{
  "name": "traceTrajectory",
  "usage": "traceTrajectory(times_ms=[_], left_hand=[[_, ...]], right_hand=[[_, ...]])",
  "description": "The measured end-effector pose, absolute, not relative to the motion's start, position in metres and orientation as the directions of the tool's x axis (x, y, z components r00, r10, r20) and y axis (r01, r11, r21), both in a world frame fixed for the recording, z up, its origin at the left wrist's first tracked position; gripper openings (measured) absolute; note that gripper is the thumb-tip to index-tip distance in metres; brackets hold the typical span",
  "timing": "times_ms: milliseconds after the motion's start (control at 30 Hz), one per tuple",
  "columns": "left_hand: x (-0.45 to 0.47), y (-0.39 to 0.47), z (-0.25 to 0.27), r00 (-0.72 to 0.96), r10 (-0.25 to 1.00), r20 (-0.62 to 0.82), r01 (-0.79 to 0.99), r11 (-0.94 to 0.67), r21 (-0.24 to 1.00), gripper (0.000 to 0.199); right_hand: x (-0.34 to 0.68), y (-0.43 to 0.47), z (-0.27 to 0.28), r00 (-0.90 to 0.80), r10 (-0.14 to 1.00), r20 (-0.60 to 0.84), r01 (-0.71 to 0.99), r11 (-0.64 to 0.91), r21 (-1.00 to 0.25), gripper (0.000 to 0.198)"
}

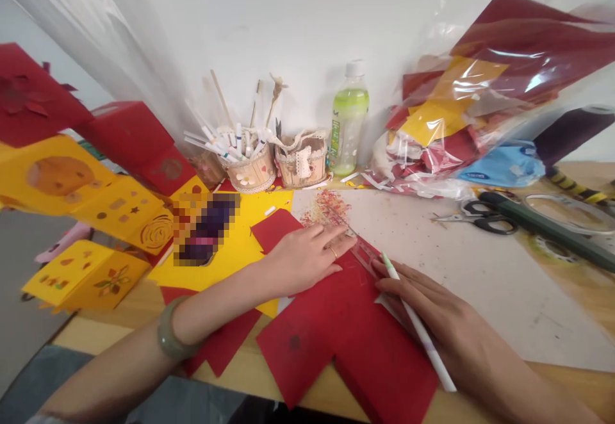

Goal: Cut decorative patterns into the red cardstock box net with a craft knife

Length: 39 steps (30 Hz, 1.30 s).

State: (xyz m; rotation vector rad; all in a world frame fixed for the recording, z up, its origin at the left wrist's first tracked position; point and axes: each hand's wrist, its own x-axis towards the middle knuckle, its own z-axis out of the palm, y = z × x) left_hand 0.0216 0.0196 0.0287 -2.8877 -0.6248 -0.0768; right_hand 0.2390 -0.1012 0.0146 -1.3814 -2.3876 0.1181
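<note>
While the red paper (358,325) lies by the front edge of the table (247,361), one see-through ruler (364,257) sits on it; the left hand (300,255) presses both, fingers out flat, and the right hand (442,315) has one white pen (419,325) between its fingers, with wide grey board (500,296) reaching to one pair of scissors (482,222)

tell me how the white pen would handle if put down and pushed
The white pen would probably roll if nudged, as its barrel looks round. It is likely light, being so slim. Its smooth-looking surface may make it slightly slippery in the right hand.
</note>
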Motion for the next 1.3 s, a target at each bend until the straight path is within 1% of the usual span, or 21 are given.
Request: traceTrajectory(times_ms=[67,133,300,433,533,633,767,933,1033,1100,1300], left_hand=[[0.022,0.018,0.024,0.91,0.402,0.103,0.415,-0.882,-0.222,0.052],[0.023,0.015,0.02,0.904,0.409,0.123,0.427,-0.87,-0.246,0.052],[0.026,0.004,0.015,0.855,0.506,0.11,0.518,-0.824,-0.231,0.049],[0.026,0.002,0.015,0.867,0.489,0.092,0.497,-0.84,-0.22,0.046],[0.025,0.004,0.015,0.873,0.484,0.069,0.486,-0.846,-0.219,0.048],[0.025,0.004,0.012,0.869,0.488,0.078,0.492,-0.843,-0.218,0.05],[0.025,0.003,0.012,0.87,0.486,0.09,0.493,-0.841,-0.221,0.05],[0.025,0.004,0.017,0.878,0.469,0.091,0.477,-0.851,-0.219,0.05],[0.025,0.005,0.019,0.883,0.46,0.089,0.468,-0.858,-0.211,0.051],[0.025,0.005,0.019,0.884,0.457,0.093,0.466,-0.86,-0.208,0.051],[0.024,0.004,0.019,0.886,0.453,0.096,0.463,-0.859,-0.219,0.05]], right_hand=[[0.238,-0.098,0.013,-0.457,0.834,0.31,0.806,0.536,-0.253,0.039],[0.238,-0.094,0.012,-0.451,0.835,0.316,0.805,0.533,-0.26,0.038],[0.239,-0.086,0.011,-0.449,0.849,0.278,0.796,0.522,-0.308,0.035],[0.243,-0.083,0.014,-0.438,0.86,0.263,0.772,0.51,-0.379,0.031],[0.245,-0.083,0.016,-0.431,0.861,0.268,0.745,0.508,-0.432,0.029],[0.248,-0.083,0.017,-0.439,0.863,0.251,0.725,0.506,-0.467,0.028],[0.251,-0.083,0.017,-0.465,0.851,0.242,0.714,0.523,-0.467,0.028],[0.257,-0.082,0.015,-0.534,0.804,0.26,0.7,0.594,-0.397,0.032],[0.259,-0.082,0.014,-0.55,0.791,0.269,0.689,0.612,-0.389,0.031],[0.259,-0.082,0.012,-0.542,0.793,0.277,0.686,0.609,-0.398,0.031],[0.257,-0.084,0.008,-0.448,0.844,0.293,0.69,0.536,-0.487,0.03]])
